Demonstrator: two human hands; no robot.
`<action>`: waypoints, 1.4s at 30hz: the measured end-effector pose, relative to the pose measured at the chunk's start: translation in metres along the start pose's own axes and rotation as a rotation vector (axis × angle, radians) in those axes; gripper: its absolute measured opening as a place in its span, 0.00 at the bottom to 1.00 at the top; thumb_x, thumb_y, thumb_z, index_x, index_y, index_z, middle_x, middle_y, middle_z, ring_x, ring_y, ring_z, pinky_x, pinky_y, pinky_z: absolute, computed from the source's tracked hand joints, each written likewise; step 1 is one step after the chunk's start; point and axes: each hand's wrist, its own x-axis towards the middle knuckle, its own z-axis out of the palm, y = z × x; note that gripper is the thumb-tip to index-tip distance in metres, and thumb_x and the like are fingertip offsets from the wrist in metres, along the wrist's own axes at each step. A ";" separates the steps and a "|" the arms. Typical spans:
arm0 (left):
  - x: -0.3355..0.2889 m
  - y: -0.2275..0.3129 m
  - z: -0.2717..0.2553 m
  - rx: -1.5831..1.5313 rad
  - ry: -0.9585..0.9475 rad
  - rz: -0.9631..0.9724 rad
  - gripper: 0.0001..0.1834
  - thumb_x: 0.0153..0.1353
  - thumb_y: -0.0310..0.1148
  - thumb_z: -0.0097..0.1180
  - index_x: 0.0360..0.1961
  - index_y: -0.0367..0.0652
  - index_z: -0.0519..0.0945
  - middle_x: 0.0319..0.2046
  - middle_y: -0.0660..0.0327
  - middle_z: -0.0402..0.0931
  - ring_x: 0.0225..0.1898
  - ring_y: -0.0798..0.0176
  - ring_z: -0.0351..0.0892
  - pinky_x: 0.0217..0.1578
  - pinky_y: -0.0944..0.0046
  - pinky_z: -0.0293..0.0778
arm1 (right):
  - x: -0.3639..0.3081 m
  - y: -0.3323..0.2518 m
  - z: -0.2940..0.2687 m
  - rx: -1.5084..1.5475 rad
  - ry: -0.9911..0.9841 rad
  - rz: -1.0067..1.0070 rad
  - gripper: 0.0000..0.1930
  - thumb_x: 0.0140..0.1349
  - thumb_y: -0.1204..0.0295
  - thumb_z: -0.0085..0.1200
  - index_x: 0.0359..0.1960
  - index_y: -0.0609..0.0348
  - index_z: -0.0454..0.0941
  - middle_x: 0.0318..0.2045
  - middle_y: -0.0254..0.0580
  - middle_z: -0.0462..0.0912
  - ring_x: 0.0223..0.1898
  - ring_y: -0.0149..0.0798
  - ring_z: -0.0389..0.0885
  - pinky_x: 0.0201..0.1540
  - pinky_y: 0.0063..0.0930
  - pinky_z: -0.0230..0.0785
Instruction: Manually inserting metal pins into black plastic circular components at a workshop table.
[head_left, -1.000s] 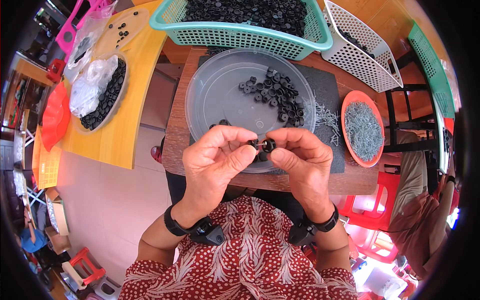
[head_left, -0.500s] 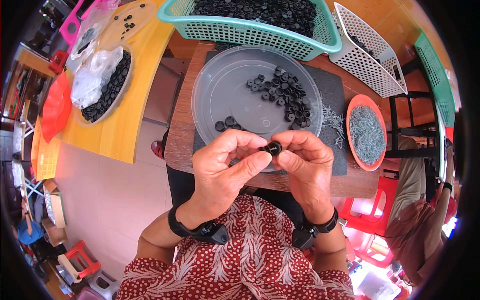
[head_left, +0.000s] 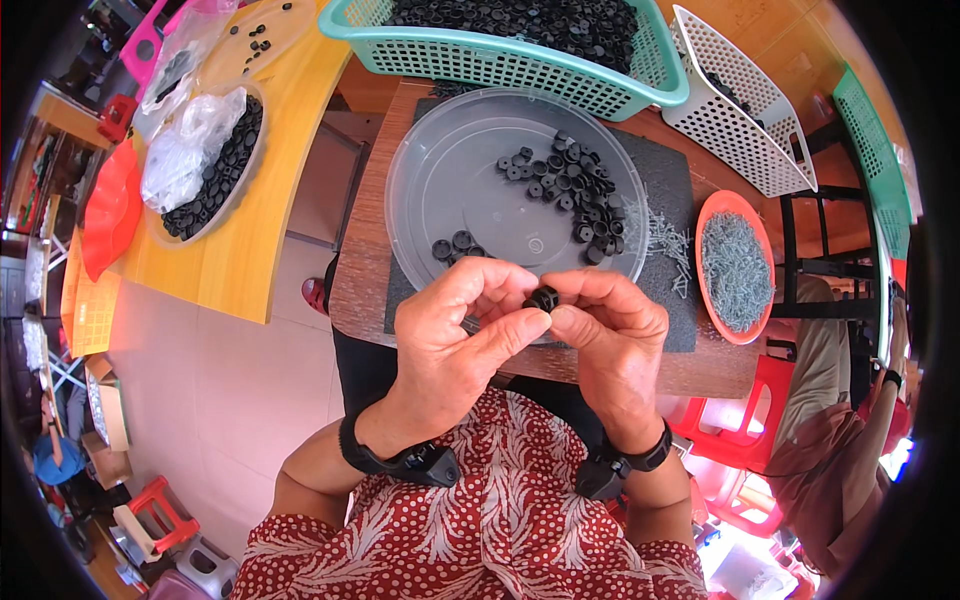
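Between the fingertips of both hands is a small round black plastic part point(head_left: 543, 298), held over the near rim of a clear round plastic tray point(head_left: 440, 190). My left hand point(head_left: 455, 330) pinches it from the left, thumb and forefinger closed. My right hand point(head_left: 612, 330) grips it from the right in the same way. Inside the tray, a heap of similar black parts point(head_left: 575, 190) lies to the right, and several more point(head_left: 455, 245) sit at the near left, partly hidden behind my left hand.
Beyond the tray stands a green basket point(head_left: 500, 60) full of black parts, beside a white basket point(head_left: 740, 110). An orange dish point(head_left: 735, 265) of metal screws or pins is at the right, with loose ones point(head_left: 668, 240) on a dark mat. Leftward, a yellow table point(head_left: 270, 170) bears another tray; someone sits at right.
The black part has been turned between my fingertips, so its round face is angled differently. Both hands stay in nearly the same place.
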 end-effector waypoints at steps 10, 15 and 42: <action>0.004 -0.003 0.000 -0.081 -0.096 -0.077 0.14 0.54 0.21 0.61 0.42 0.34 0.76 0.32 0.62 0.77 0.34 0.74 0.75 0.38 0.73 0.74 | -0.006 0.001 -0.002 0.020 0.052 -0.024 0.09 0.54 0.86 0.56 0.38 0.66 0.78 0.33 0.36 0.80 0.35 0.25 0.77 0.40 0.17 0.70; 0.003 -0.007 0.001 -0.123 -0.110 -0.048 0.13 0.54 0.19 0.60 0.41 0.34 0.75 0.34 0.62 0.77 0.36 0.73 0.76 0.39 0.72 0.75 | -0.005 0.004 0.000 -0.034 0.079 -0.101 0.09 0.54 0.86 0.56 0.37 0.65 0.78 0.33 0.36 0.80 0.35 0.25 0.77 0.41 0.18 0.70; 0.006 -0.005 0.005 -0.034 -0.138 -0.066 0.18 0.51 0.20 0.62 0.45 0.31 0.77 0.33 0.61 0.78 0.34 0.73 0.76 0.36 0.74 0.73 | -0.008 0.001 -0.008 -0.018 0.071 -0.087 0.07 0.53 0.85 0.57 0.35 0.65 0.80 0.31 0.36 0.78 0.34 0.26 0.75 0.39 0.18 0.68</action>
